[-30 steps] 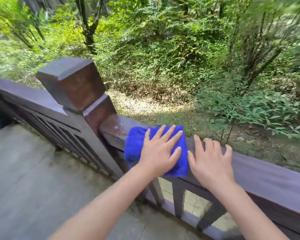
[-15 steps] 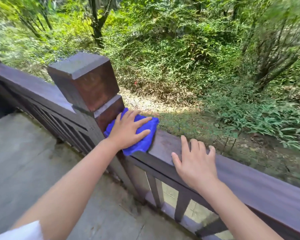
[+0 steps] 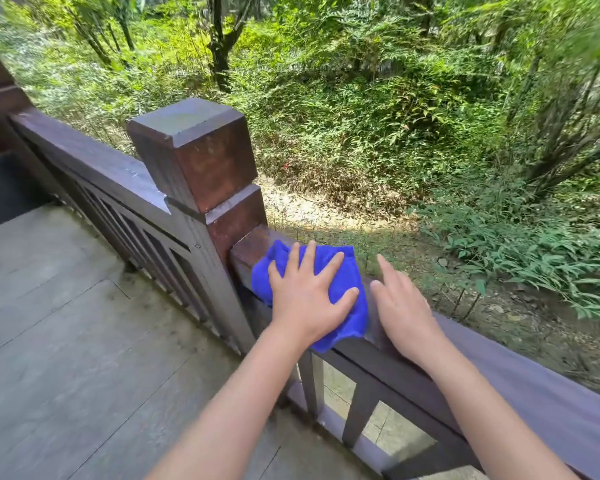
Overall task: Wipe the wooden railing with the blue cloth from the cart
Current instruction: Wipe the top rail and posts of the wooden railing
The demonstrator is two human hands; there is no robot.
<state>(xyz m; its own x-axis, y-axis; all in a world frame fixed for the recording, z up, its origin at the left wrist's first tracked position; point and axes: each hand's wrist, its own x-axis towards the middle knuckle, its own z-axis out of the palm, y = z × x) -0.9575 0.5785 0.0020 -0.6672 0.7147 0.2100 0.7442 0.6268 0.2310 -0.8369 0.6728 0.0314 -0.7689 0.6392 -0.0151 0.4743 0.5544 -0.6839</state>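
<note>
A dark wooden railing [image 3: 520,386] runs from the square corner post [image 3: 201,157] toward the lower right. On its top, a short way right of the post, lies the bright blue cloth [image 3: 347,303], bunched and hanging a little over the near edge. My left hand [image 3: 309,296] presses flat on the cloth with fingers spread. My right hand [image 3: 399,306] rests flat on the bare rail just right of the cloth, holding nothing. No cart is in view.
A second rail section [image 3: 94,171] with vertical slats runs from the post to the far left. Grey plank decking [image 3: 66,341] lies below on my side. Beyond the railing the ground drops to dry leaves, bushes and trees [image 3: 395,116].
My left hand has slid the cloth back to the right, away from the post, toward my right hand. The right hand stays on the rail. The camera view has shifted.
</note>
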